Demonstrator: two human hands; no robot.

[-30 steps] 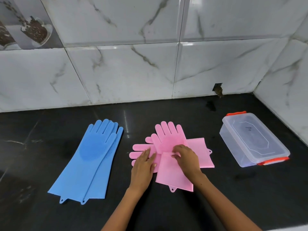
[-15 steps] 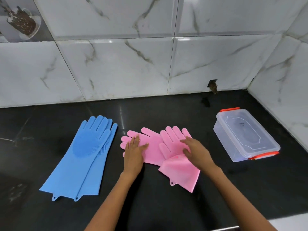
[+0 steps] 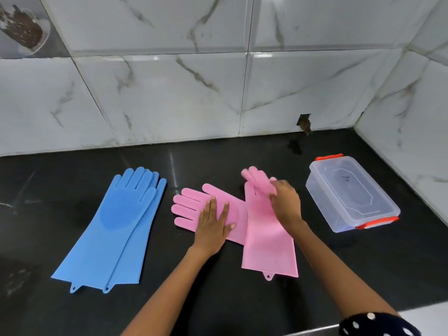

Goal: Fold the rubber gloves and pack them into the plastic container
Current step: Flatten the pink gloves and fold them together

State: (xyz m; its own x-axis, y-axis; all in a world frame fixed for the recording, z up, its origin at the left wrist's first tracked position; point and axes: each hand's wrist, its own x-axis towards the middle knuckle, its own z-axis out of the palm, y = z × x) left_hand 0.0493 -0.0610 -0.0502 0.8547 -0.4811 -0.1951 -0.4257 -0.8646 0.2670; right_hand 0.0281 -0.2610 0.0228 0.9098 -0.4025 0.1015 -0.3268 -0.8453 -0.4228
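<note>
Left hand [image 3: 213, 226] lies flat, fingers straight, on the sideways pink glove [image 3: 194, 209]. Right hand [image 3: 286, 204] pinches the other pink glove's [image 3: 266, 238] fingers, just left of the lidded plastic container [image 3: 351, 192].

Blue gloves [image 3: 114, 224] lie left, pink gloves [image 3: 264, 229] right, on a black counter [image 3: 218, 299]. The clear container [image 3: 349, 192] has orange clips; the wall [image 3: 169, 93] is grey-veined white marble tile.
</note>
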